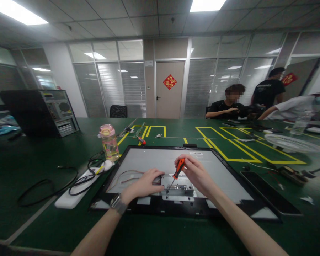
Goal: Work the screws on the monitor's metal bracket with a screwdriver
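Observation:
An orange-and-black screwdriver (pixel 179 168) is in my right hand (pixel 196 173), tilted, with its shaft pointing down and left to a metal bracket (pixel 188 192). The bracket sits on the grey back of a flat display panel (pixel 149 158) with a black frame, lying on the table in front of me. My left hand (pixel 146 184), a watch on its wrist, grips the bracket's left end with thumb and fingers, around a small dark part. Thin wires (pixel 120 174) run over the panel to the left. Whether the screwdriver tip sits in a screw is too small to tell.
Left stand a pink-lidded bottle (pixel 109 144), a white power strip (pixel 72 195) with black cables, and a computer case (pixel 37 112). Another screwdriver (pixel 142 141) lies beyond the panel. Right are a long black bar (pixel 270 192) and a white oval frame (pixel 292 142). Several people are behind.

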A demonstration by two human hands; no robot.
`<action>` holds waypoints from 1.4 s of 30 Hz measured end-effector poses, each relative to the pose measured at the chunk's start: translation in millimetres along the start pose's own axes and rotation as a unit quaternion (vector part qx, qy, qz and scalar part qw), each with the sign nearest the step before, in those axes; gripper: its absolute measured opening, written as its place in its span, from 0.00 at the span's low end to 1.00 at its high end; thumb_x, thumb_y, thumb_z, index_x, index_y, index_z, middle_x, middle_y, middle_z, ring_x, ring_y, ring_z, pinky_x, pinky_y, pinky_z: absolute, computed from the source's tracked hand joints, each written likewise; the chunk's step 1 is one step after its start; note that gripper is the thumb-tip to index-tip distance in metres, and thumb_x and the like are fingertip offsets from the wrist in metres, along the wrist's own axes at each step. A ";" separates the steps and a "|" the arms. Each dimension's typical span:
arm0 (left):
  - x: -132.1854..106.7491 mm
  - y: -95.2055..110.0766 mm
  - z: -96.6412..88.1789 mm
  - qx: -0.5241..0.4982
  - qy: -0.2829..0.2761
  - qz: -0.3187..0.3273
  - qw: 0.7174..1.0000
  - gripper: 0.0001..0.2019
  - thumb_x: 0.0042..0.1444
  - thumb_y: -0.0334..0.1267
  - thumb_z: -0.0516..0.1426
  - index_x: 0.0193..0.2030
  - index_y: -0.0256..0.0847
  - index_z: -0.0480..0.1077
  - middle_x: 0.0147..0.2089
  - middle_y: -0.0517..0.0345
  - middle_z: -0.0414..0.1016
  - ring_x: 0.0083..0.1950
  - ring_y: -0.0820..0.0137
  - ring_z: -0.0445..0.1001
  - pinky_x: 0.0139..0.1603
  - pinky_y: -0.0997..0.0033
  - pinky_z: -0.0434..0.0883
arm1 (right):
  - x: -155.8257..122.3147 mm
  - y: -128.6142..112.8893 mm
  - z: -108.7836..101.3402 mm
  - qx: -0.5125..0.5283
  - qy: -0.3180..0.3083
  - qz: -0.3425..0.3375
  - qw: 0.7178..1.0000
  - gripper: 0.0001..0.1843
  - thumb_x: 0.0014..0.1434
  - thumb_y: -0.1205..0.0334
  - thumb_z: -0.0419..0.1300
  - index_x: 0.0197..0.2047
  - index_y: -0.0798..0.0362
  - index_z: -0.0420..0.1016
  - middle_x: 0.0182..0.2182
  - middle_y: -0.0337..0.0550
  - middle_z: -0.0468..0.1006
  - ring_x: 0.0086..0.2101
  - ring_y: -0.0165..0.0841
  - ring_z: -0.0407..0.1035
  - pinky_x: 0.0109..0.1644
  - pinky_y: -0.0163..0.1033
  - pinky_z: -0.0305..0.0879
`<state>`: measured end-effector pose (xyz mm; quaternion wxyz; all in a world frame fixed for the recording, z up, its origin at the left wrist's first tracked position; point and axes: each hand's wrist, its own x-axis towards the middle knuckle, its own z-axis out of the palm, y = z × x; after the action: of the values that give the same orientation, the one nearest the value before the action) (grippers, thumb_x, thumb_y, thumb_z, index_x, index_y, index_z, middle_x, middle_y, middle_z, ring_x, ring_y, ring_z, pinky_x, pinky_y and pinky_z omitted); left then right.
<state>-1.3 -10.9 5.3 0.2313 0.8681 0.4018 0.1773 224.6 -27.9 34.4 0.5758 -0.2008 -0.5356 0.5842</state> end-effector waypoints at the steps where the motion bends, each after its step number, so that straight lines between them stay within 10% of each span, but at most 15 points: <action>1: 0.1 0.3 -0.1 0.000 -0.001 -0.002 1.000 0.24 0.55 0.42 0.57 0.58 0.43 0.63 0.53 0.51 0.65 0.55 0.61 0.64 0.58 0.64 0.61 | 0.1 0.7 0.0 -0.004 0.001 -0.004 1.000 0.09 0.55 0.54 0.63 0.36 0.48 0.78 0.36 0.41 0.76 0.39 0.34 0.69 0.48 0.42 0.62; 42: -0.5 -1.3 1.2 0.007 -0.001 -0.002 1.000 0.25 0.55 0.43 0.57 0.59 0.43 0.62 0.54 0.51 0.65 0.56 0.61 0.64 0.58 0.64 0.60 | -3.5 -3.6 6.0 -0.015 -0.023 0.001 1.000 0.13 0.55 0.53 0.63 0.42 0.47 0.77 0.34 0.42 0.77 0.35 0.34 0.70 0.40 0.41 0.67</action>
<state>-1.8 -10.9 3.5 0.2260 0.8689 0.4048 0.1734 222.1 -34.2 38.2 0.5597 -0.1968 -0.5567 0.5815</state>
